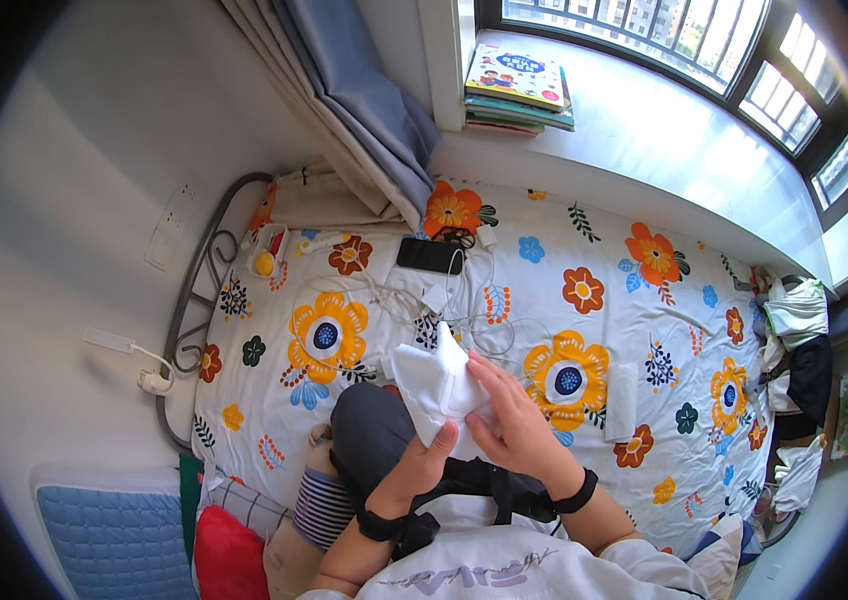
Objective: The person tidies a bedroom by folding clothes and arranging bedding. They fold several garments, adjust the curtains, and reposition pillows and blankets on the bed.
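Observation:
A folded white cloth is held up over my lap, with one pointed corner standing up at its top. My left hand grips its lower edge, the thumb lying on the front. On the right side, my right hand holds the cloth between thumb and fingers. Black bands circle both wrists. Beyond the cloth, tangled white cables and a white charger lie on the flowered bed sheet. A black phone rests farther back. To the right lies a flat white folded piece, perhaps cloth or tissue.
A small white box with a yellow item sits near the metal bed frame. Books are stacked on the windowsill. Clothes hang at the bed's right end. A red cushion lies at lower left.

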